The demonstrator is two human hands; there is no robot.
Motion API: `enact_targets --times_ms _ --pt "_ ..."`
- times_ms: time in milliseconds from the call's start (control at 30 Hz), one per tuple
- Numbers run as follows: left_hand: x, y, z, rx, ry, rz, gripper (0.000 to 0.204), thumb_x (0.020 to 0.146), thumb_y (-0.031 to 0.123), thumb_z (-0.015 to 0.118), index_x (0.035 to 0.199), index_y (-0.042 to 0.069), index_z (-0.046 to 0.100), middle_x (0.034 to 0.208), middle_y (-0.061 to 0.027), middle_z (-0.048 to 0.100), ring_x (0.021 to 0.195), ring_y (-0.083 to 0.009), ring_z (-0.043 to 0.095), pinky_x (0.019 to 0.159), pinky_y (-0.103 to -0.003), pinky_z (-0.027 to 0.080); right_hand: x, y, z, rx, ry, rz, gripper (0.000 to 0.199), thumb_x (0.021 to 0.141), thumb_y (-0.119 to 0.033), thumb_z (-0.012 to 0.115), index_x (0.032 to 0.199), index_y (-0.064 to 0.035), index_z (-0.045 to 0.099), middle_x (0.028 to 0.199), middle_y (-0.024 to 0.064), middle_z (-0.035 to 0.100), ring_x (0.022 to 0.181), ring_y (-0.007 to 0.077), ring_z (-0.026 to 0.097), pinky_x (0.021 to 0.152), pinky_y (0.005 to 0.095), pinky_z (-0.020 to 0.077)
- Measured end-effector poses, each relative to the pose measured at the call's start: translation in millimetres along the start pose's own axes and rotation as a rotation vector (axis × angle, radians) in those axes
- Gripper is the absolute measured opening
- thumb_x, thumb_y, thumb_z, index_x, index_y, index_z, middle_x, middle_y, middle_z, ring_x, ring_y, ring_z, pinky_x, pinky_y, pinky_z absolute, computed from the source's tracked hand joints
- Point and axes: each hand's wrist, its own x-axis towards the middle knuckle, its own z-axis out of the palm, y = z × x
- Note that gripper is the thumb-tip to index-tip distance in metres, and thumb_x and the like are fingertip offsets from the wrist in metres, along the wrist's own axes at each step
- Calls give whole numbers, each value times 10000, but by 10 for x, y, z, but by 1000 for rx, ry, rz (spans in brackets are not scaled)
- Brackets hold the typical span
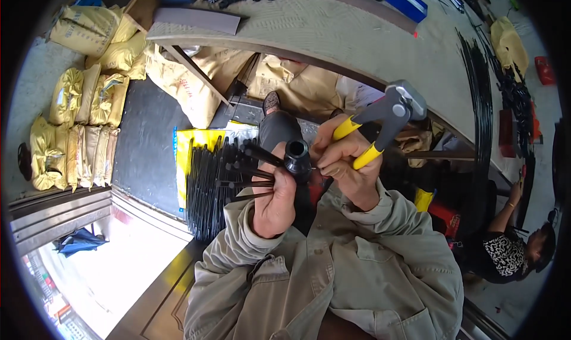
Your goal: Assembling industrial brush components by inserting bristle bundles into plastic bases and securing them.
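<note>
My left hand (276,203) is closed around a bunch of thin black rods (245,184), which fan out to the left. At the same hand's fingertips stands a black hollow tube-like part (297,154), its round open end facing up. In my right hand (355,172) are end-cutting pincers (389,117) with yellow handles; their grey head points up and away to the right. The right thumb and fingertips are pinched together close beside the black part. Whether they also hold something small there, I cannot tell.
Left of my hands, many black rods (208,191) lie on a yellow bag (184,155). A grey worktable (333,30) runs across ahead, with sacks (297,81) under it. More sacks (95,102) are stacked at the left. Another person (505,254) works at the right.
</note>
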Motion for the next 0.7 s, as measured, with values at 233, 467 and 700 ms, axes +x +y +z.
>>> enact_targets --times_ms 233,467,700 --pt "-270 79 178 8 30 41 393 920 358 401 987 -17 495 849 -38 522 741 -92 444 655 -234 377 -201 -186 3 -244 -45 -138 226 784 -182 653 758 24 564 912 129 507 756 144 504 671 246 424" --pt "-338 58 302 199 125 110 288 927 268 385 1011 10 481 834 -24 484 723 -85 429 633 -217 373 -261 -281 37 -228 8 -171 196 798 -154 633 766 24 559 916 125 509 768 143 506 683 245 417" --pt "-553 -209 150 1168 312 200 269 836 9 309 1026 146 442 718 12 338 586 -81 382 448 -202 253 -368 -347 122 -102 28 -31 49 811 -10 564 775 22 553 938 122 497 650 123 516 574 233 430"
